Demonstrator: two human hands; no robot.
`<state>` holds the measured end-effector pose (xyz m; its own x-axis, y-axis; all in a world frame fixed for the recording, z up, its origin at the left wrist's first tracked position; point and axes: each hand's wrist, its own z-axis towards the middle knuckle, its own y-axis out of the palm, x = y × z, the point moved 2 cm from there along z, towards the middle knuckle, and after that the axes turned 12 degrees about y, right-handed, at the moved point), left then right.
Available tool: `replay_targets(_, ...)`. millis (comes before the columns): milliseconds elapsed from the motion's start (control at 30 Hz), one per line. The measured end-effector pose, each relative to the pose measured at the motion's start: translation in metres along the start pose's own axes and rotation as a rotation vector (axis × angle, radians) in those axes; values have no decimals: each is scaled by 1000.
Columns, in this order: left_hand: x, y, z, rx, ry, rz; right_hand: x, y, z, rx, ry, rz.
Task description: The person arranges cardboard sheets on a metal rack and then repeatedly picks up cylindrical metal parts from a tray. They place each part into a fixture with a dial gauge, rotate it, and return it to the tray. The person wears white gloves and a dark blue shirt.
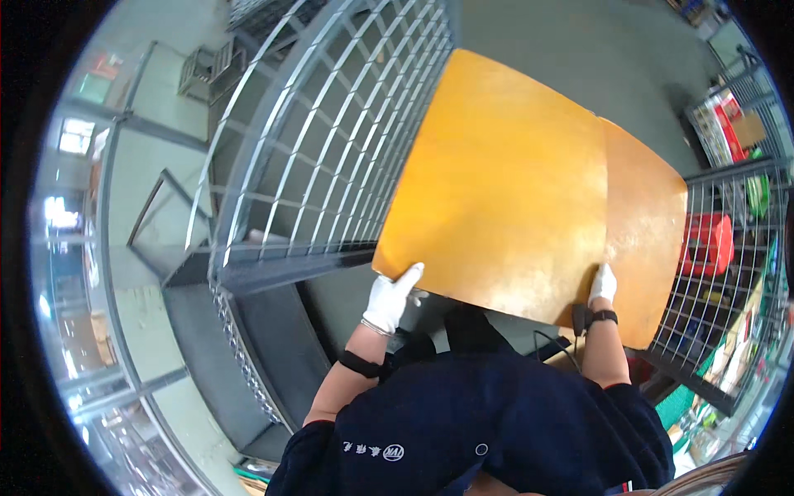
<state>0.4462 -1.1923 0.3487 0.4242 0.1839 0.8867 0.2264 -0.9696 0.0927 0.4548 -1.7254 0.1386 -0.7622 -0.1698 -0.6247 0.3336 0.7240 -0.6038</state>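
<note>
A large yellow-orange board (504, 182) slants away in front of me, its left edge beside a wire mesh panel. My left hand (389, 299), in a white glove, is closed on the near left corner, thumb on top and the other fingers mostly under the edge. My right hand (604, 285), also gloved in white, is at the seam between this board and a browner board (645, 223) on the right. Its fingers look closed at the yellow board's right edge, though their tips are partly hidden. A small dark device (580, 319) sits at my right wrist.
A tall wire mesh panel (331, 140) with a grey frame stands at the left, a chain (236, 355) hanging below it. Another mesh panel (711, 273) stands at the right, with a red plastic bin (707, 244) behind it. A loaded rack (724, 124) stands farther off.
</note>
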Motion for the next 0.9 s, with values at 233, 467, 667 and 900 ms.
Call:
replay_targets(233,121,6,-96,-192,797,559,13,5,-72,-242,268,642)
replay_targets(467,132,-92,-222,-182,1104,334,-115,-22,-197,-396,95,891)
replay_targets(667,54,-247,-349,30,556,-127,-220,-38,-338,-449,-265,961)
replay_targets(900,-46,-365,-526,526,712,-340,-271,24,-533,-586,-829,738)
